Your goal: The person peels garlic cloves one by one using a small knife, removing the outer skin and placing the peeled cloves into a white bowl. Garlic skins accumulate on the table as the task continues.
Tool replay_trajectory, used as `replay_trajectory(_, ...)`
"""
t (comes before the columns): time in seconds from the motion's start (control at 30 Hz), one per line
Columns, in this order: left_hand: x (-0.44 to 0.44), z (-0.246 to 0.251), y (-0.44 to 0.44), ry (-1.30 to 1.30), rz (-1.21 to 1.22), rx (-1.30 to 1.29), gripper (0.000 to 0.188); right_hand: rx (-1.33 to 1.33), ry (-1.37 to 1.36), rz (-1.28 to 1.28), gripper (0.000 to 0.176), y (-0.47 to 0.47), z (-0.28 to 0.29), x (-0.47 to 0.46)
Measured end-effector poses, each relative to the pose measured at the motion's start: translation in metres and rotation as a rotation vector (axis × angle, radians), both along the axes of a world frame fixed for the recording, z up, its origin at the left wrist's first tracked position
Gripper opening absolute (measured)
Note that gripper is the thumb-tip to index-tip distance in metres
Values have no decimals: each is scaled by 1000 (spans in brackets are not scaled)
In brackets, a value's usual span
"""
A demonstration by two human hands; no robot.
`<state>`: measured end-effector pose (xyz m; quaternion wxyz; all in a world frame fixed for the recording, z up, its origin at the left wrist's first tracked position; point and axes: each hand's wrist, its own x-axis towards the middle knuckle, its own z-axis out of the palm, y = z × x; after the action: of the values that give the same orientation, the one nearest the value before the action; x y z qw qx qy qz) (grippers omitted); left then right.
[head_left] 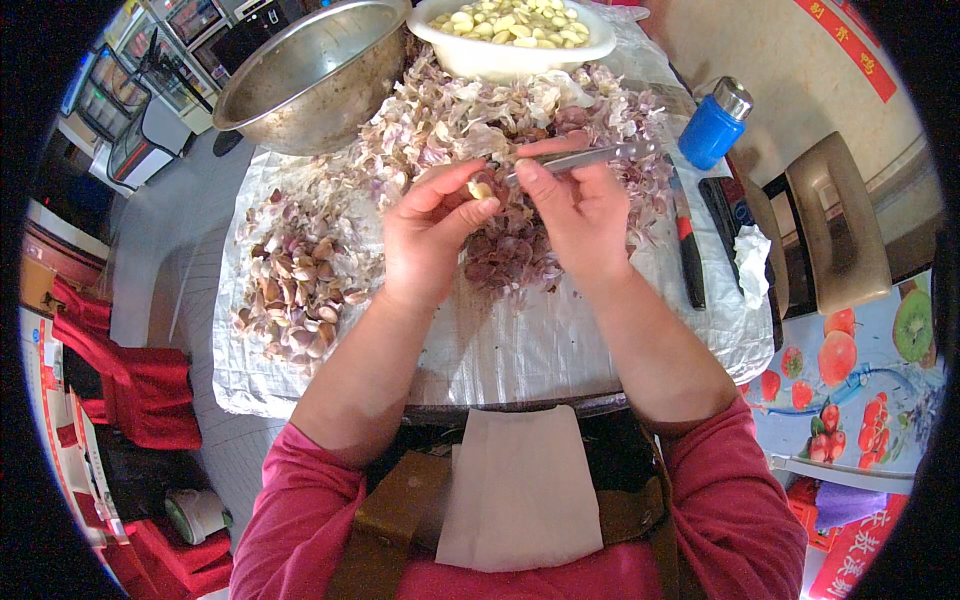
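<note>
Between the thumb and fingers of my left hand is a garlic clove, pale where its flesh shows. My right hand grips a small knife, its blade lying across the fingers and its near end close to the clove. Beneath and beyond both hands spreads a heap of papery garlic skins. Left of my left forearm lies a pile of unpeeled garlic cloves. A white basin full of peeled cloves stands at the far side, beside a dented metal bowl.
A white woven plastic sheet covers the table. Along its right side are a blue bottle with a metal cap, a black-and-red handle and a crumpled tissue. A chair stands at the right; red cloth hangs at the left.
</note>
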<state>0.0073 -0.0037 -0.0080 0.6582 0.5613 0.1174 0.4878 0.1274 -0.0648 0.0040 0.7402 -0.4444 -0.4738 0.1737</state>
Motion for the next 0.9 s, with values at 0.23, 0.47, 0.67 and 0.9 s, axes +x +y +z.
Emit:
replay_trajectory(0.23,1,-2,-1,128,102,172,30,61,-42,76,16,1,-4,-4)
replay_trajectory(0.47,-2,-5,2,298,194,406,31,14,-53,20,14,2,-3,-6)
replay_trajectory(0.67,0,-3,-1,183,77,166,31,-100,162,-44,11,4,-1,3)
replay_trajectory(0.9,2,6,-4,-143,-70,-165,26,-86,243,-145,12,5,-1,4)
